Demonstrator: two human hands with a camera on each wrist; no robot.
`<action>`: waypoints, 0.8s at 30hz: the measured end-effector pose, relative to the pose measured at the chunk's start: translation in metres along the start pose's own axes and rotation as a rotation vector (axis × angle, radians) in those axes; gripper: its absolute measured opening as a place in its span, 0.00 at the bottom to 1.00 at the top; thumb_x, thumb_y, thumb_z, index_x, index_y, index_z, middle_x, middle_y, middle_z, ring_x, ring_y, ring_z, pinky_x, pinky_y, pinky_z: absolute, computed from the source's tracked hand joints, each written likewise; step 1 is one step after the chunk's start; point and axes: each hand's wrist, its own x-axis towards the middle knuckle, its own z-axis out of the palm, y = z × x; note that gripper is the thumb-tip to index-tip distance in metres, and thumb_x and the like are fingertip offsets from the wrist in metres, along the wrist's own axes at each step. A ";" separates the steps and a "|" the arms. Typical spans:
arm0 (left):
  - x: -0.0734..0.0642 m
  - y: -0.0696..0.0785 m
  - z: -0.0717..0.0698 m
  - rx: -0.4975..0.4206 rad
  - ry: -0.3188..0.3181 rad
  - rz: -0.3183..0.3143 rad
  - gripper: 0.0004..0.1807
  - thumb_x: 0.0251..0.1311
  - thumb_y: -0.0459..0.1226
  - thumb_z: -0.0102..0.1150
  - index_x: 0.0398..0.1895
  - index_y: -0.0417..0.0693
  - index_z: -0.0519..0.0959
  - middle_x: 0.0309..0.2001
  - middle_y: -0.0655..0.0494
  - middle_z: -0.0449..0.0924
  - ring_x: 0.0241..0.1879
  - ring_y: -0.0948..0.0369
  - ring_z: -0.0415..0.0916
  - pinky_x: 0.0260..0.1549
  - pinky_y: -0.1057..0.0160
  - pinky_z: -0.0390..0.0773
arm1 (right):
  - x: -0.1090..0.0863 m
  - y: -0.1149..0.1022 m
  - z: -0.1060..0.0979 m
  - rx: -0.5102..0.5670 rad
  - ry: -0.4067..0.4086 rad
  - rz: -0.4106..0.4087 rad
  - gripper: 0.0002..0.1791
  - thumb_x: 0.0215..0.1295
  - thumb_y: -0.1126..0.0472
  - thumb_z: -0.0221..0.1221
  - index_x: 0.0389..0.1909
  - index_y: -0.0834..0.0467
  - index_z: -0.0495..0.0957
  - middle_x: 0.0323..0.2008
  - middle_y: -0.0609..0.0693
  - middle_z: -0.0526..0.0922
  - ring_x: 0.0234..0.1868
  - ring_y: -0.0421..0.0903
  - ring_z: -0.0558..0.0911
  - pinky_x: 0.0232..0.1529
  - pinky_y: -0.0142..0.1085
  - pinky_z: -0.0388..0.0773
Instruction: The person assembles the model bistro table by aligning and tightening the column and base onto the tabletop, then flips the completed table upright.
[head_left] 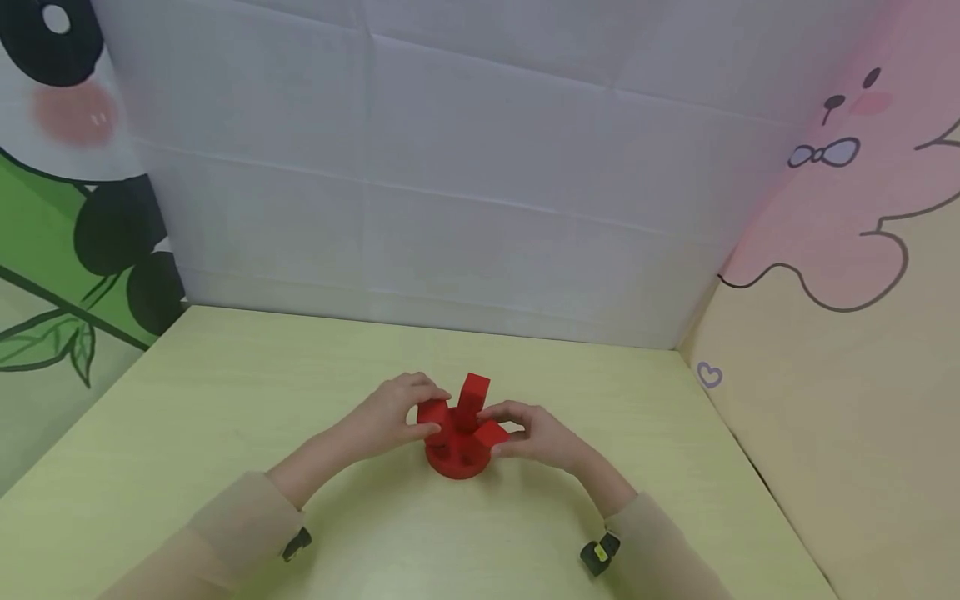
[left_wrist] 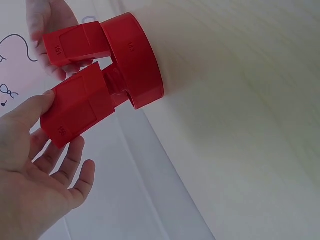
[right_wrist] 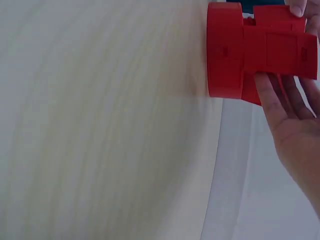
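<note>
A round red base (head_left: pixel 458 470) with holes in its top stands on the table, with red blocks fitted into it on narrower stems. My left hand (head_left: pixel 386 418) pinches the left block (left_wrist: pixel 80 105), marked 156, between thumb and fingers; that block leans outward from the base in the left wrist view. On the other side, my right hand (head_left: pixel 549 437) holds the right block (right_wrist: pixel 282 52), thumb in front and fingers behind it in the head view. Between the hands, a third red block (head_left: pixel 474 393) sticks up at the back, touched by neither palm.
The pale yellow table (head_left: pixel 262 375) reaches back to a white cloth wall (head_left: pixel 480 192). A panda-patterned panel (head_left: pixel 67 233) stands at the left, a pink and beige one (head_left: pixel 840 333) at the right. Small black devices (head_left: pixel 600 554) hang at the sleeve cuffs.
</note>
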 end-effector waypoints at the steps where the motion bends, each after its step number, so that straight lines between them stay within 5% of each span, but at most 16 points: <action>1: 0.000 0.000 0.001 0.006 -0.001 0.002 0.22 0.47 0.42 0.65 0.49 0.51 0.76 0.42 0.62 0.73 0.41 0.64 0.69 0.35 0.67 0.73 | -0.002 -0.005 0.004 0.001 0.028 0.004 0.27 0.53 0.59 0.62 0.55 0.54 0.68 0.53 0.48 0.72 0.55 0.45 0.70 0.47 0.32 0.74; 7: 0.003 0.000 0.008 0.018 0.003 0.000 0.23 0.46 0.43 0.65 0.49 0.51 0.75 0.43 0.62 0.73 0.43 0.64 0.69 0.38 0.66 0.74 | -0.012 -0.029 0.023 -0.056 0.212 0.051 0.29 0.49 0.59 0.65 0.53 0.61 0.67 0.46 0.52 0.75 0.46 0.49 0.76 0.41 0.31 0.77; 11: 0.004 0.000 0.010 -0.018 0.011 -0.014 0.24 0.46 0.43 0.66 0.49 0.51 0.75 0.42 0.63 0.73 0.43 0.65 0.69 0.39 0.65 0.74 | -0.010 -0.023 0.030 -0.119 0.310 0.097 0.29 0.48 0.56 0.66 0.51 0.61 0.68 0.42 0.50 0.76 0.42 0.47 0.77 0.37 0.29 0.77; 24: -0.001 -0.007 0.008 -0.056 -0.012 0.023 0.22 0.47 0.41 0.65 0.49 0.55 0.75 0.45 0.63 0.74 0.47 0.62 0.68 0.44 0.56 0.71 | -0.009 -0.012 0.034 -0.171 0.407 0.065 0.23 0.46 0.49 0.66 0.42 0.54 0.73 0.36 0.45 0.78 0.38 0.40 0.78 0.33 0.28 0.78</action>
